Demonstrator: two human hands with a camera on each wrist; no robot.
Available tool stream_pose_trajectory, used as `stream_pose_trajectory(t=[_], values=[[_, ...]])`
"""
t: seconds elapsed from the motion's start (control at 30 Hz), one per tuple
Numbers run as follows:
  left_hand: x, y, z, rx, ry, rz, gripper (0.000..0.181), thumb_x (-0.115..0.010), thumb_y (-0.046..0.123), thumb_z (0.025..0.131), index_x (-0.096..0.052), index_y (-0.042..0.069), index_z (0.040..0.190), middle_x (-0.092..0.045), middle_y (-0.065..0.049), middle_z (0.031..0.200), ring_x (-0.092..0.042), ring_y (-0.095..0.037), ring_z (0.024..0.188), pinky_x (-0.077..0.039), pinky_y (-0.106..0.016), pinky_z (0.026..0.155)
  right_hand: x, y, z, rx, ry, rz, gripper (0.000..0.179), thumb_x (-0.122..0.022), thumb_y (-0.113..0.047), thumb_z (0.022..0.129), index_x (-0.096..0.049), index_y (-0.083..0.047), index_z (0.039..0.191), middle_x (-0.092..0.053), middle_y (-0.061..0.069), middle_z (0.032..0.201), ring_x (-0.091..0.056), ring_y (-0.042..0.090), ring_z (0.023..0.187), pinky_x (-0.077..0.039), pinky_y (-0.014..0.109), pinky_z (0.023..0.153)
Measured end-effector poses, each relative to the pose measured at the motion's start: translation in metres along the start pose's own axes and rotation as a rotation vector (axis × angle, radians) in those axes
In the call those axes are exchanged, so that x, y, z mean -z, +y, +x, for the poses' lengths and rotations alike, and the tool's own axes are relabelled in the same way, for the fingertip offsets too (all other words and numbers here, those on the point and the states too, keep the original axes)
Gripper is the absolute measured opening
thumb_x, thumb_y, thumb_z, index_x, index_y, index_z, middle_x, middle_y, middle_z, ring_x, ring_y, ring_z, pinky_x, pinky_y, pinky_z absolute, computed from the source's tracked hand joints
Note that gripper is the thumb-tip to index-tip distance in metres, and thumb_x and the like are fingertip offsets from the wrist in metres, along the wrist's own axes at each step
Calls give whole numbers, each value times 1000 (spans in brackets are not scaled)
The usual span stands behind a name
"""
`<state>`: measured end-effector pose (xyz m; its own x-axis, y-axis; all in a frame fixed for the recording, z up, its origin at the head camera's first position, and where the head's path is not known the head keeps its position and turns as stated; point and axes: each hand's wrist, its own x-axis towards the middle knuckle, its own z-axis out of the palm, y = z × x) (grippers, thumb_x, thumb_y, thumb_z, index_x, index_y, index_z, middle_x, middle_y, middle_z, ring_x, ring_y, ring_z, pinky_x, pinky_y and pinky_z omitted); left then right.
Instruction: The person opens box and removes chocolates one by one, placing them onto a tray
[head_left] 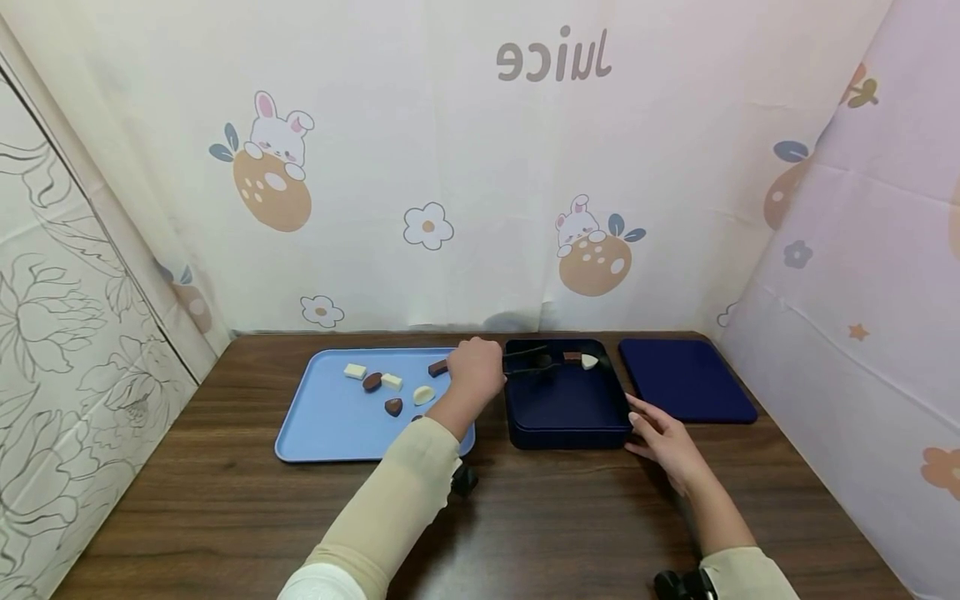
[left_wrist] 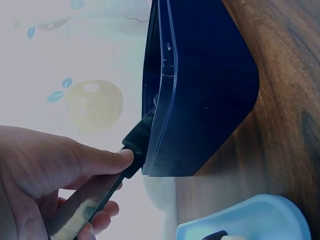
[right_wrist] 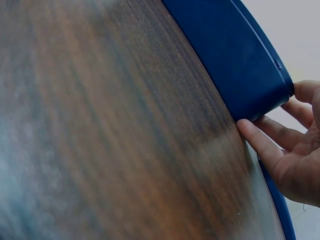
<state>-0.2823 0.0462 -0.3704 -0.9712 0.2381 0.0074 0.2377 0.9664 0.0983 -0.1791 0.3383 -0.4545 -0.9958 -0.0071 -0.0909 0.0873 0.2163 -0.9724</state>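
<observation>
My left hand [head_left: 477,368] grips a pair of tongs [left_wrist: 86,206] with metal handles and black ends. The tongs' black ends reach over the left wall of a dark blue box [head_left: 570,438]. Inside that box, near the back, lie a brown chocolate [head_left: 572,357] and a white chocolate [head_left: 590,362]. Whether the tips hold anything cannot be seen. My right hand [head_left: 667,446] touches the box's right front corner with loosely extended fingers. Left of the box is a light blue tray [head_left: 330,433] bearing several brown and white chocolates; my left forearm covers part of it.
A flat dark blue lid [head_left: 686,379] lies on the wooden table [head_left: 555,517] to the right of the box. Behind the table hangs a printed curtain [head_left: 480,167], and more patterned cloth borders both sides.
</observation>
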Motion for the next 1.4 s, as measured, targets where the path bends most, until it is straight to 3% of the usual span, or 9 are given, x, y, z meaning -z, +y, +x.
stream_pose_trajectory(t=[0.17, 0.3, 0.7, 1.1, 1.4], values=[[-7, -1, 5, 16, -17, -59, 29, -75, 47, 83, -72, 18, 87, -64, -1, 72, -62, -22, 68, -51, -38, 55, 0, 0, 0, -2, -4, -5, 63, -46, -33, 105, -21, -5, 155, -13, 26, 157, -24, 43, 137, -52, 36, 89], [-11, 0, 8, 31, -35, -74, 30, -76, 49, 82, -73, 20, 89, -60, 2, 68, -59, -19, 63, -49, -36, 53, 0, 0, 0, -2, -4, -9, 63, -46, -33, 105, -21, -5, 155, -13, 26, 157, -25, 43, 137, -52, 36, 89], [-18, 6, 13, 42, -93, -64, 33, -74, 50, 83, -74, 28, 109, -70, 7, 92, -63, -15, 71, -48, -31, 52, -1, 1, 1, -5, 8, -15, 63, -46, -33, 105, -22, -4, 155, -16, 26, 156, -28, 41, 134, -52, 36, 88], [-25, 4, 16, 24, -64, -143, 41, -76, 53, 80, -73, 31, 114, -70, 9, 105, -64, -14, 77, -45, -30, 48, 0, 0, 1, -2, 1, -15, 63, -45, -33, 105, -22, -5, 155, -14, 26, 156, -26, 42, 136, -52, 36, 89], [-29, 4, 15, -68, -53, -133, 40, -72, 56, 82, -73, 34, 115, -70, 10, 107, -65, -16, 80, -47, -31, 51, -1, -1, 1, -7, -3, -14, 63, -45, -33, 105, -22, -4, 155, -14, 27, 156, -26, 42, 136, -52, 37, 89]])
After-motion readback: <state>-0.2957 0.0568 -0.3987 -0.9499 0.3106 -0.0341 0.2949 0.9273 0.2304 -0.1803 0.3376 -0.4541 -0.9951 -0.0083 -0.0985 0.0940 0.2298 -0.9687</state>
